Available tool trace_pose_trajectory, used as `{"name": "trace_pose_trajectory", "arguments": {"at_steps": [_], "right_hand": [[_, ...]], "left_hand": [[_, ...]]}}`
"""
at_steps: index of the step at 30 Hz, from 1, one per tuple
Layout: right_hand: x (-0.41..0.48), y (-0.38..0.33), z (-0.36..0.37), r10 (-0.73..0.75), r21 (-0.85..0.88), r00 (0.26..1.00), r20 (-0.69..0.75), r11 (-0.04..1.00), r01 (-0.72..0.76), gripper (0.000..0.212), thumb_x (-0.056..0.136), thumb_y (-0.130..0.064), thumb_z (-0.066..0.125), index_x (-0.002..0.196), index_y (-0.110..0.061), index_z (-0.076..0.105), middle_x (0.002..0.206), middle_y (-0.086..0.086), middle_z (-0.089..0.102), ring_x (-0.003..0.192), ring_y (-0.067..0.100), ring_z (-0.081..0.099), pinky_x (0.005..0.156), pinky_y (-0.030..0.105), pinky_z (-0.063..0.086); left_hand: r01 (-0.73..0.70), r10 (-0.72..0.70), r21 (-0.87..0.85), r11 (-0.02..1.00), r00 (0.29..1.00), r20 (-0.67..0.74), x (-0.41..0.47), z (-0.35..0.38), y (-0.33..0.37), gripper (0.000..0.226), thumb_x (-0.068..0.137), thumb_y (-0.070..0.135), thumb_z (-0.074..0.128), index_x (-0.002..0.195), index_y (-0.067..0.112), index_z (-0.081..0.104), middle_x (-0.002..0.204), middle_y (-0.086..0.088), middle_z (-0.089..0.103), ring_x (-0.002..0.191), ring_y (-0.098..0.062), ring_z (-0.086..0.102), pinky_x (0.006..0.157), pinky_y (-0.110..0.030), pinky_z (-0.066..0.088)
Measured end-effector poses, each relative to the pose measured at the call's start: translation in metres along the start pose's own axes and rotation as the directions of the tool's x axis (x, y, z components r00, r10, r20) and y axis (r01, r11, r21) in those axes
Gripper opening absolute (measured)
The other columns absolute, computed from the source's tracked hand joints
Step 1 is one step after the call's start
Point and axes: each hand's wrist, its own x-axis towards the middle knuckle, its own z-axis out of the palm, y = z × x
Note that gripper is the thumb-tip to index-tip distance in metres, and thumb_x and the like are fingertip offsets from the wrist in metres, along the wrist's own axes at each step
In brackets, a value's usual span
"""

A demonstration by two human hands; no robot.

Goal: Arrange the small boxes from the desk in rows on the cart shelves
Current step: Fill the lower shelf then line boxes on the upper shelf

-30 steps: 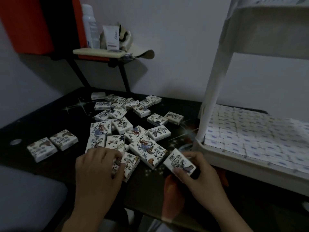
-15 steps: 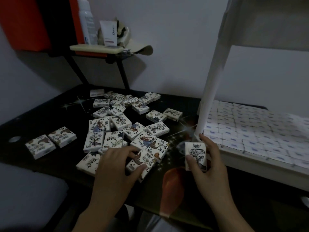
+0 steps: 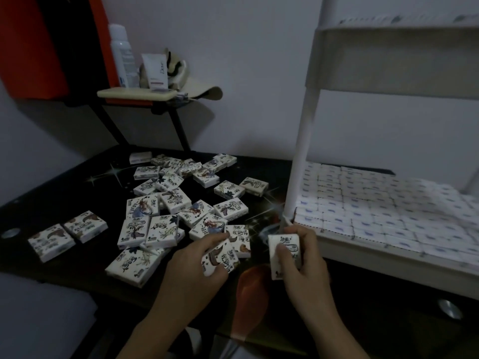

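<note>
Many small boxes [image 3: 375, 203] lie in rows on the cart shelf [image 3: 388, 260]

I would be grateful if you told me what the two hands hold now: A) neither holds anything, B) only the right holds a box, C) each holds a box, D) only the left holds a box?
C: the left hand grips a tilted box, and the right hand grips an upright box.

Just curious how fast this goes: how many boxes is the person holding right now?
2. The left hand grips a tilted box among the loose boxes; the right hand holds an upright box near the cart post. Palms might hide more.
</note>
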Motion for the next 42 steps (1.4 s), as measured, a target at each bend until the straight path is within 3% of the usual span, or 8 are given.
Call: {"name": "trace_pose_trajectory", "arguments": {"at_steps": [4,9,15,18,24,28,35,42], "right_hand": [[0.001,-0.002,-0.004,0.024,0.063,1.0,0.014,0.998,-0.025,0.015,0.089,-0.014,0.067,0.091,-0.026,0.058,0.087,-0.012,0.069,0.078,0.003,0.067,0.06,0.025,0.056],[0.004,-0.019,-0.037,0.04,0.204,0.999,-0.004,0.978,-0.039,0.022,0.08,-0.016,0.076,0.078,-0.003,0.059,0.076,0.006,0.073,0.075,0.015,0.071,0.06,0.02,0.051],[0.01,-0.059,-0.101,0.005,0.304,0.998,-0.056,0.953,0.013,0.024,0.078,-0.029,0.07,0.069,-0.013,0.056,0.063,0.021,0.056,0.05,0.016,0.048,0.05,0.02,0.037],[0.012,-0.087,-0.136,-0.055,0.323,0.995,-0.088,0.943,0.081,0.022,0.085,-0.017,0.064,0.077,-0.002,0.05,0.057,0.006,0.058,0.035,0.01,0.037,0.036,0.018,0.028],[0.018,-0.145,-0.2,-0.189,0.233,0.972,-0.138,0.948,0.217,0.03,0.071,-0.022,0.068,0.094,-0.004,0.058,0.076,0.006,0.068,0.041,0.022,0.051,0.037,0.027,0.041],[0.026,-0.173,-0.235,-0.26,0.153,0.955,-0.145,0.947,0.282,0.032,0.071,-0.02,0.07,0.102,-0.012,0.064,0.091,0.01,0.071,0.046,0.021,0.054,0.043,0.028,0.046],[0.039,-0.206,-0.294,-0.459,-0.062,0.822,-0.337,0.882,0.467,0.03,0.072,-0.028,0.064,0.099,-0.015,0.06,0.092,0.001,0.069,0.056,0.013,0.063,0.049,0.026,0.053],[0.069,-0.211,-0.324,-0.599,-0.231,0.638,-0.484,0.791,0.567,0.021,0.088,-0.012,0.062,0.098,-0.024,0.048,0.106,0.001,0.06,0.067,0.018,0.071,0.055,0.026,0.057]], "left_hand": [[-0.032,0.029,-0.087,0.996,0.999,-0.036,0.001,0.001,0.012,0.046,0.081,0.017,0.06,0.115,0.048,0.056,0.111,0.027,0.059,0.105,0.01,0.055,0.083,-0.012,0.045],[-0.093,0.088,-0.206,0.974,0.995,-0.035,0.013,-0.003,0.046,0.045,0.091,0.009,0.06,0.117,0.046,0.059,0.116,0.045,0.051,0.114,0.025,0.041,0.084,0.004,0.033],[-0.26,0.26,-0.368,0.893,0.964,-0.052,0.041,-0.007,0.126,0.041,0.09,-0.001,0.057,0.109,0.034,0.068,0.101,0.025,0.067,0.086,0.002,0.064,0.066,-0.009,0.048],[-0.401,0.396,-0.396,0.826,0.913,-0.1,0.057,-0.014,0.174,0.032,0.086,0.017,0.06,0.11,0.036,0.068,0.101,0.018,0.068,0.09,-0.003,0.066,0.074,-0.016,0.052],[-0.643,0.645,-0.456,0.616,0.743,-0.176,0.094,-0.037,0.285,0.027,0.084,0.006,0.068,0.105,0.024,0.068,0.1,0.008,0.072,0.086,-0.004,0.071,0.065,-0.024,0.06],[-0.799,0.743,-0.23,0.556,0.602,-0.294,0.135,-0.042,0.353,0.02,0.083,0.024,0.074,0.102,0.025,0.065,0.098,0.015,0.068,0.09,0.002,0.066,0.072,-0.011,0.051],[-0.728,0.702,-0.15,0.669,0.686,-0.191,0.199,0.008,0.415,0.023,0.079,0.024,0.078,0.095,0.023,0.063,0.091,0.01,0.067,0.078,0.001,0.063,0.068,-0.012,0.051],[-0.727,0.743,-0.203,0.656,0.669,0.008,0.208,0.045,0.424,0.029,0.075,0.034,0.081,0.093,0.021,0.064,0.089,0.008,0.069,0.079,-0.005,0.067,0.08,-0.033,0.057]]}}
